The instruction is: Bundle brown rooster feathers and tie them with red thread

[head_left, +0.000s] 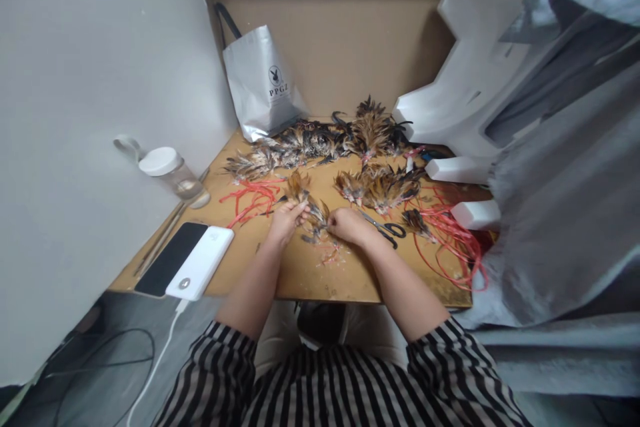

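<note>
My left hand pinches the base of a small brown feather bunch, whose tips fan away from me. Close by on the right, my right hand has its fingers closed at the edge of a loose feather pile; what sits between the fingertips is too small to make out. Feather scraps and reddish bits lie just in front of the hands. Beside my right hand rest black-handled scissors. Beyond it lies a row of tied brown feather bunches.
Red plastic strips lie at left, and more red strands tangle at right. A heap of feathers and a silver bag stand at the back. A bottle, a phone and a power bank occupy the left side.
</note>
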`<state>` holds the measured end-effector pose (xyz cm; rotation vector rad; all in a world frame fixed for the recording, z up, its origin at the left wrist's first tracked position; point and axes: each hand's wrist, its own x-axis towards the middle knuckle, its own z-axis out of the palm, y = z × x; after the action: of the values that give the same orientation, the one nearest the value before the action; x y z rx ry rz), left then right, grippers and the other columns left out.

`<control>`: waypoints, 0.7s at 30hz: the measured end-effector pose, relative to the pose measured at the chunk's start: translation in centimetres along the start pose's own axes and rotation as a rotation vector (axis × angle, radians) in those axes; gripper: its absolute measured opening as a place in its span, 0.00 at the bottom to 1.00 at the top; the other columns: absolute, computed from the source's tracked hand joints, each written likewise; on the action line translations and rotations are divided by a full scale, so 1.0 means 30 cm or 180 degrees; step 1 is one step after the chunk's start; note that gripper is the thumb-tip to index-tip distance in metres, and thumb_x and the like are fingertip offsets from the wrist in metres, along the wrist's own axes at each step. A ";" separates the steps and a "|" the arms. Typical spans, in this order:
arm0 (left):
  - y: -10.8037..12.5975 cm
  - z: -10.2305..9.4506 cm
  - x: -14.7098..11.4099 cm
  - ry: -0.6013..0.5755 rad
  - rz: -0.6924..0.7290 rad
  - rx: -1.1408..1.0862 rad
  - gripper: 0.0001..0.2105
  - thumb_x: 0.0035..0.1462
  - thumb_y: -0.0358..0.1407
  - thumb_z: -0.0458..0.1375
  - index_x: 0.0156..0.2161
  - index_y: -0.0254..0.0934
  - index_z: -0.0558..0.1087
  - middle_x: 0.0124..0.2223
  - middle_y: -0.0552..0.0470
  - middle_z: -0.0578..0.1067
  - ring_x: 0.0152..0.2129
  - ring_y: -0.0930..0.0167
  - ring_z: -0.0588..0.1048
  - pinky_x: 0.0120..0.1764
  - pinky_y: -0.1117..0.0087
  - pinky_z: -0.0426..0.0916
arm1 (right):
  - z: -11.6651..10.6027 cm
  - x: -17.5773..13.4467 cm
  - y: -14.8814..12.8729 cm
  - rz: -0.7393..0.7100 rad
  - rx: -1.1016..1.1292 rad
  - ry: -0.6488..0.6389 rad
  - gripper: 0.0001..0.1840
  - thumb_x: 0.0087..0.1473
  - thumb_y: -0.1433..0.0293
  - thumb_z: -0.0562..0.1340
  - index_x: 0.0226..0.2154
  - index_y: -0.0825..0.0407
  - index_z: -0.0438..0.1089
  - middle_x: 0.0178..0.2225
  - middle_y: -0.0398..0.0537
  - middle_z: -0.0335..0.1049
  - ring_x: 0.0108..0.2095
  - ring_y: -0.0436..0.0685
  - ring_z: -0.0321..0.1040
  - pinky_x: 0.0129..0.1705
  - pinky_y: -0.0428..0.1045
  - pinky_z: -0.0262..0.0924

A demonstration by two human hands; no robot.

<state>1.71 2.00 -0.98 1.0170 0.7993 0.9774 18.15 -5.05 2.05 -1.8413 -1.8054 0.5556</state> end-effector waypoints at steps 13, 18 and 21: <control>-0.009 -0.006 -0.004 -0.0221 -0.0145 -0.0128 0.12 0.39 0.37 0.64 0.28 0.30 0.74 0.27 0.48 0.74 0.17 0.81 0.67 0.20 0.80 0.59 | 0.012 0.073 -0.069 0.0373 0.3134 0.0023 0.16 0.35 0.60 0.65 0.19 0.53 0.62 0.11 0.37 0.60 0.11 0.44 0.50 0.15 0.42 0.44; -0.014 -0.007 -0.002 -0.0336 -0.0181 -0.0098 0.12 0.40 0.37 0.63 0.29 0.30 0.74 0.29 0.46 0.76 0.18 0.80 0.67 0.20 0.79 0.60 | 0.095 0.111 -0.038 0.0269 0.3183 0.0472 0.16 0.35 0.58 0.65 0.18 0.53 0.62 0.11 0.36 0.57 0.13 0.44 0.49 0.17 0.43 0.43; -0.014 -0.005 -0.004 -0.0404 -0.0210 -0.0147 0.11 0.40 0.37 0.63 0.30 0.30 0.74 0.29 0.46 0.75 0.18 0.80 0.67 0.20 0.80 0.60 | 0.113 0.119 -0.016 0.0175 0.2972 0.0616 0.16 0.36 0.58 0.64 0.18 0.53 0.62 0.13 0.36 0.57 0.15 0.45 0.50 0.19 0.43 0.45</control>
<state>1.65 1.87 -1.40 0.9966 0.6978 0.8627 15.85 -1.27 -0.13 -1.2264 -1.0650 0.9871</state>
